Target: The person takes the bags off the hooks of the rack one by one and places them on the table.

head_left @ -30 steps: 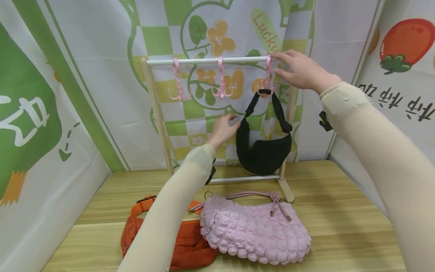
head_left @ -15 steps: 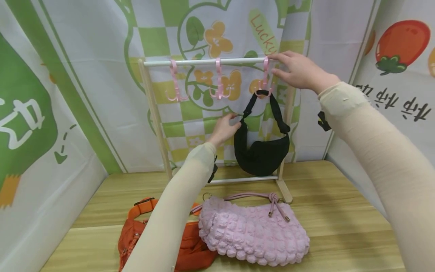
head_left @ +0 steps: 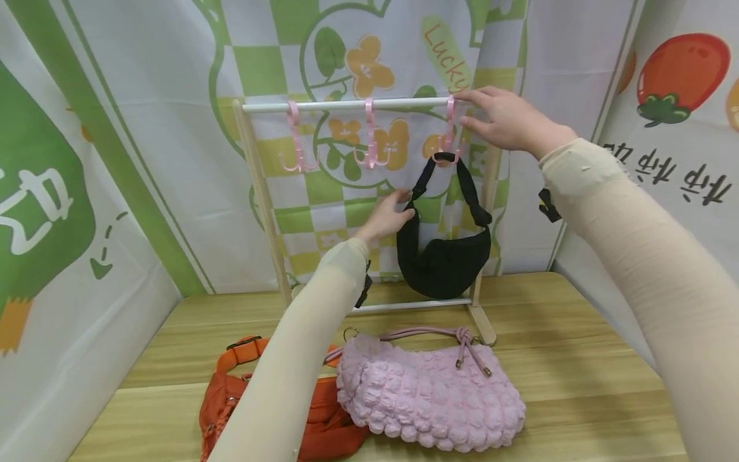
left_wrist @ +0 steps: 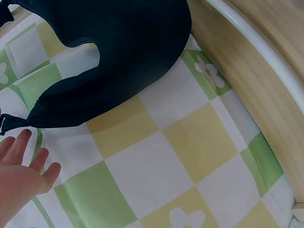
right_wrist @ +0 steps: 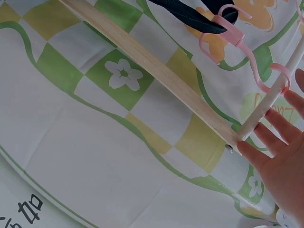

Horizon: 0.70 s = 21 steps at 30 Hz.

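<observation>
A black crescent-shaped shoulder bag (head_left: 450, 266) hangs by its strap from the rightmost pink hook (head_left: 450, 122) on the rack's white bar (head_left: 335, 105). My left hand (head_left: 385, 218) is at the bag's left side, its fingertips right at the lower end of the strap. In the left wrist view, the fingers of that hand (left_wrist: 21, 178) spread loosely just beside the strap end. My right hand (head_left: 510, 120) is up at the bar's right end. Its fingers (right_wrist: 282, 124) lie extended along the bar in the right wrist view, one fingertip right at the hook's top.
Two more pink hooks, a middle one (head_left: 371, 138) and a left one (head_left: 296, 138), hang bare. On the wooden table (head_left: 577, 359) lie a puffy pink bag (head_left: 433, 398) and an orange bag (head_left: 329, 417), partly behind my left forearm. Printed cloth (head_left: 306, 212) backs the rack.
The left hand has shifted slightly, its fingers coming closer to the black bag's strap. The right hand stays at the bar. The whole view has drifted a little.
</observation>
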Each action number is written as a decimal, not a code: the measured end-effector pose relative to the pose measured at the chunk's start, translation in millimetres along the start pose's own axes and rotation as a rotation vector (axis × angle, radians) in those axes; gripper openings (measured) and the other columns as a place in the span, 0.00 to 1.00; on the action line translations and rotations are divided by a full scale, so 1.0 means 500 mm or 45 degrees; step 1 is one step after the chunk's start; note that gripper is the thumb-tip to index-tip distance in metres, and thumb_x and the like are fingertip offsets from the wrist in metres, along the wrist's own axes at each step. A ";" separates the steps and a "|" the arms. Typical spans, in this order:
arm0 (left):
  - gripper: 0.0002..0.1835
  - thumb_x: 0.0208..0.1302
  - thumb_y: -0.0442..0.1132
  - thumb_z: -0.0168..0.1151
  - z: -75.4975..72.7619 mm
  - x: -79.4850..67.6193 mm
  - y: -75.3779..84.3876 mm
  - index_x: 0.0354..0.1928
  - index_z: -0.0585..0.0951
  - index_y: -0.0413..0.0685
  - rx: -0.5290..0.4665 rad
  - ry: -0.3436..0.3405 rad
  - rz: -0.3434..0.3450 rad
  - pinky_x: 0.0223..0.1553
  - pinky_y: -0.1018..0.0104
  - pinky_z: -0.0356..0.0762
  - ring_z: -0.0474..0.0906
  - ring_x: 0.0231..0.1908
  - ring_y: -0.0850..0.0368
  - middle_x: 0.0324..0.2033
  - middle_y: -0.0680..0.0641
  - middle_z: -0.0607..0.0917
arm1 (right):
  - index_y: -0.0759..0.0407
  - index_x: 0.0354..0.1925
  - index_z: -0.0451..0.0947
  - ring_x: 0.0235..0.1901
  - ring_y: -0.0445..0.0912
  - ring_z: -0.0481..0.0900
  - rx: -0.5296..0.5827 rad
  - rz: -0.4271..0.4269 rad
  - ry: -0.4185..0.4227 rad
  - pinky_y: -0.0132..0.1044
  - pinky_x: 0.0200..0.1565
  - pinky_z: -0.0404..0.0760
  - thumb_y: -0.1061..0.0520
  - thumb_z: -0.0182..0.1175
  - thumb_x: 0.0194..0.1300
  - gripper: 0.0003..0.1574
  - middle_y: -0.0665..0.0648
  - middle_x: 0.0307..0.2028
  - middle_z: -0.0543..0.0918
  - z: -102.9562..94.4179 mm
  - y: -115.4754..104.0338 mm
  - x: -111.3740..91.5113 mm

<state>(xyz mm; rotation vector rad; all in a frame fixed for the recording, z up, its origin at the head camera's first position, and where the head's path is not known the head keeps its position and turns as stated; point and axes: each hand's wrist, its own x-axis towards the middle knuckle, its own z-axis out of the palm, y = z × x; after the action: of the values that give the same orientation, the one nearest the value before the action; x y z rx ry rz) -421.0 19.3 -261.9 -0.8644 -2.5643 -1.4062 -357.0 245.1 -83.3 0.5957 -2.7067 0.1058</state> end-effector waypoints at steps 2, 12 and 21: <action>0.29 0.69 0.37 0.52 0.000 0.000 0.000 0.70 0.60 0.44 -0.024 -0.017 -0.020 0.67 0.56 0.62 0.61 0.67 0.48 0.65 0.42 0.69 | 0.49 0.74 0.48 0.67 0.69 0.54 -0.002 0.001 -0.002 0.67 0.65 0.53 0.43 0.40 0.75 0.35 0.70 0.71 0.52 0.000 0.000 0.002; 0.28 0.69 0.38 0.51 0.007 0.003 0.008 0.69 0.62 0.42 0.058 -0.012 -0.029 0.60 0.56 0.70 0.71 0.60 0.45 0.58 0.38 0.75 | 0.49 0.74 0.48 0.67 0.70 0.54 -0.012 -0.006 -0.004 0.67 0.64 0.53 0.43 0.40 0.74 0.35 0.70 0.71 0.53 -0.002 0.001 0.003; 0.24 0.69 0.38 0.52 0.010 0.003 0.007 0.65 0.68 0.42 0.071 -0.017 -0.012 0.59 0.55 0.71 0.71 0.59 0.45 0.57 0.37 0.75 | 0.48 0.74 0.48 0.67 0.69 0.54 -0.001 -0.001 -0.009 0.67 0.65 0.53 0.44 0.40 0.75 0.34 0.69 0.71 0.53 -0.004 0.000 0.003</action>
<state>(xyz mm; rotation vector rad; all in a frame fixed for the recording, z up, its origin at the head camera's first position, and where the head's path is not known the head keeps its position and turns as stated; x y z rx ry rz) -419.4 25.6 -261.5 -0.8575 -2.6074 -1.3294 -357.6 244.9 -81.1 0.5978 -2.7134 0.1030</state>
